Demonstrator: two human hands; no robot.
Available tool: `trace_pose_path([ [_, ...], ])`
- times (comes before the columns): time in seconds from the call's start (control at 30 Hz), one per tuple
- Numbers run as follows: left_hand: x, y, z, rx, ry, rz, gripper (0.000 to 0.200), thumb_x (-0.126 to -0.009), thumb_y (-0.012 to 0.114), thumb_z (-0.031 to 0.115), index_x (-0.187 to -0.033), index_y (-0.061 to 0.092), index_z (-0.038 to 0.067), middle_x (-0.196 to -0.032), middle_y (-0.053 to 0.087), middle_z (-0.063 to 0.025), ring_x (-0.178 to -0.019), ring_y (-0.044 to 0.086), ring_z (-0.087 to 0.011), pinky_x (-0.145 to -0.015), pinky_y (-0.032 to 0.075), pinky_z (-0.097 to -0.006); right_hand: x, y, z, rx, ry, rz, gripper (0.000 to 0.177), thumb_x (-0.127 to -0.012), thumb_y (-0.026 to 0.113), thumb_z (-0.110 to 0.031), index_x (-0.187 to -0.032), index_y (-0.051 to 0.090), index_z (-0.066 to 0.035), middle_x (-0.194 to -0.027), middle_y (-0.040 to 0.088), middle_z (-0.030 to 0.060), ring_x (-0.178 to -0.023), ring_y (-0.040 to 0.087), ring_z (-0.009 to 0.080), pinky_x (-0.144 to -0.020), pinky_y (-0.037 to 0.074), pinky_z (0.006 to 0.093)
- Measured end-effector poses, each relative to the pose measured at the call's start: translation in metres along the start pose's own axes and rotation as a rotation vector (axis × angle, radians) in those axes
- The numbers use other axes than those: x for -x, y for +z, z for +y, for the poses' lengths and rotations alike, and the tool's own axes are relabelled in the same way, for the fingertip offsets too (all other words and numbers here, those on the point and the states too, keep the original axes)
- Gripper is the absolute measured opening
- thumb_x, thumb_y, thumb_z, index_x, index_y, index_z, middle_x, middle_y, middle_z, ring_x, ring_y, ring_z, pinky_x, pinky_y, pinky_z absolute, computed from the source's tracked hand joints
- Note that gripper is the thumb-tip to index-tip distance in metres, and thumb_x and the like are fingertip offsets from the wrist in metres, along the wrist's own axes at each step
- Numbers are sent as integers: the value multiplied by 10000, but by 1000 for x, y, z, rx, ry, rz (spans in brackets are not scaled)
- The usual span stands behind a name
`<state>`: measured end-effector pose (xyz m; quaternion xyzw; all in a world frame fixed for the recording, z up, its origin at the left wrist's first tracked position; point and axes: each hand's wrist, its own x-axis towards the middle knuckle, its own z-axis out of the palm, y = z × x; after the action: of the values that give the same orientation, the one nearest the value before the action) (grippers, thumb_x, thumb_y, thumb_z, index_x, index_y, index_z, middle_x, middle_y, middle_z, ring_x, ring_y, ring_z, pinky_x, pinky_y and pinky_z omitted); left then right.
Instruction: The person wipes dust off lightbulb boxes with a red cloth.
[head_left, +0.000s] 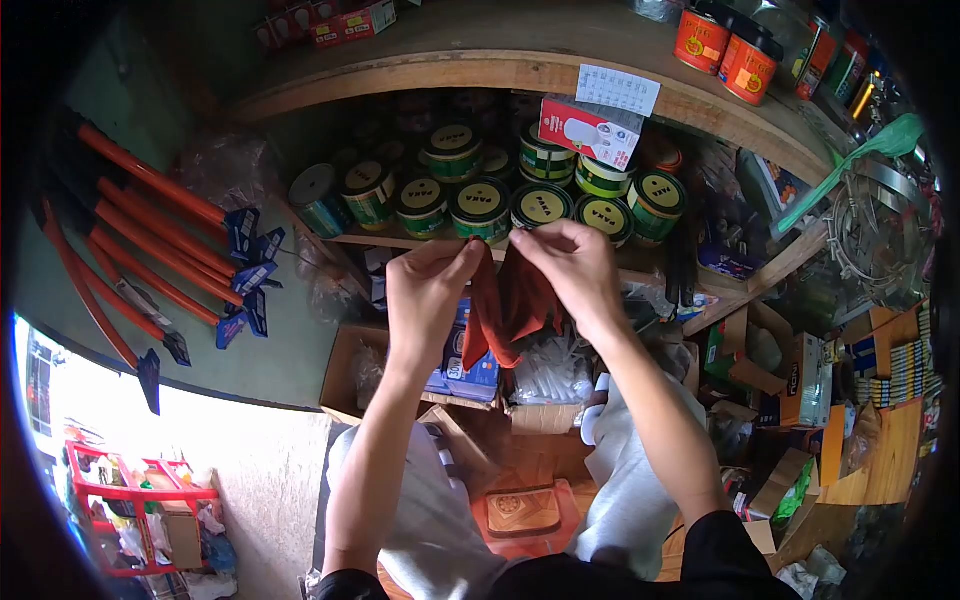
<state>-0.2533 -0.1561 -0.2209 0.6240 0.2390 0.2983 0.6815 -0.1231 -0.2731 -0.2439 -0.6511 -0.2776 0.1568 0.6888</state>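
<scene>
A dark red cloth [512, 305] hangs in loose folds between my two hands, in front of the shelf. My left hand [432, 290] pinches one upper corner of it between thumb and fingers. The other upper corner is pinched by my right hand [572, 268]. Just behind my fingertips stand green and yellow tins [480, 208] with dark-rimmed lids, several of them in rows. The lower edge of the cloth dangles over blue boxes [470, 375] and a carton of clear plastic pieces [548, 370].
Orange-handled tools [160, 255] with blue tags hang on the left wall. A wooden shelf edge [430, 72] runs above the tins, carrying red tins [750, 68] at right. Open cartons [790, 480] crowd the right side. A red rack [140, 492] stands at lower left.
</scene>
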Motion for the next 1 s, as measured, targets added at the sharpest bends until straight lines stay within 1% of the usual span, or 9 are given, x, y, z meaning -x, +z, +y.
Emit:
trace_pose_path([
  [0.07, -1, 6, -9, -36, 39, 1, 239, -942, 695, 120, -1046, 716, -93, -889, 742, -86, -780, 647, -68, -702, 530, -219, 5, 10, 1, 30, -94, 17, 220, -886, 771, -179, -904, 739, 37, -810, 756, 97, -730, 691, 88, -658, 526, 236],
  [0.37, -1, 10, -15, -114, 113, 15, 263, -944, 686, 119, -1099, 709, -92, -872, 744, -86, -796, 612, -38, -703, 502, -204, 14, 20, -9, 104, -126, 52, 247, -944, 696, -196, -981, 742, 44, -815, 758, 120, -732, 683, 76, -641, 513, 250],
  [0.57, 3, 13, -9, -126, 127, 27, 262, -951, 677, 124, -1095, 699, -93, -899, 747, -101, -797, 628, -53, -700, 504, -214, 22, 25, -6, 236, -225, -4, 229, -930, 650, -150, -1021, 725, 46, -781, 727, 101, -708, 699, 189, -662, 512, 291],
  [0.6, 3, 12, -8, -96, 141, 24, 261, -953, 673, 126, -1091, 695, -94, -909, 747, -103, -800, 634, -59, -700, 503, -216, 22, 23, -4, 266, -282, -57, 217, -914, 628, -130, -1026, 724, 30, -874, 710, 123, -805, 701, 250, -704, 527, 309],
  [0.7, -3, -2, -9, -119, 199, -1, 249, -953, 659, 119, -1092, 675, -88, -925, 742, -114, -822, 641, -77, -724, 504, -239, 20, 24, 1, 162, -418, -86, 199, -916, 621, -126, -1012, 727, 13, -999, 693, 153, -912, 693, 233, -744, 543, 322],
  [0.77, -8, -12, -9, -194, 222, -13, 247, -950, 658, 111, -1101, 671, -84, -913, 741, -123, -829, 636, -79, -742, 505, -252, 15, 10, -8, 122, -241, -215, 196, -884, 615, -67, -1036, 709, 15, -1046, 686, 160, -972, 684, 222, -828, 544, 323],
  [0.83, -3, -13, 2, -314, 286, -30, 204, -953, 634, 85, -1085, 661, -68, -882, 735, -123, -812, 633, -92, -761, 505, -267, 2, 4, 3, 182, -277, -147, 217, -863, 600, -29, -1059, 686, 11, -1056, 690, 158, -972, 686, 226, -836, 540, 330],
  [0.9, -1, -17, 5, -356, 386, -104, 185, -959, 619, 74, -1080, 653, -61, -877, 732, -125, -809, 633, -97, -764, 504, -267, -4, -3, 14, 242, -255, -229, 235, -846, 579, 0, -1064, 666, 14, -1048, 696, 170, -966, 689, 262, -835, 535, 347],
  [1.0, 1, -26, 9, -410, 329, -187, 183, -1014, 562, 79, -1140, 619, -41, -988, 670, -45, -898, 575, -55, -814, 462, -214, -1, -8, 21, 414, -118, -414, 268, -816, 595, -18, -1072, 672, 10, -1070, 704, 185, -997, 683, 323, -890, 526, 380],
])
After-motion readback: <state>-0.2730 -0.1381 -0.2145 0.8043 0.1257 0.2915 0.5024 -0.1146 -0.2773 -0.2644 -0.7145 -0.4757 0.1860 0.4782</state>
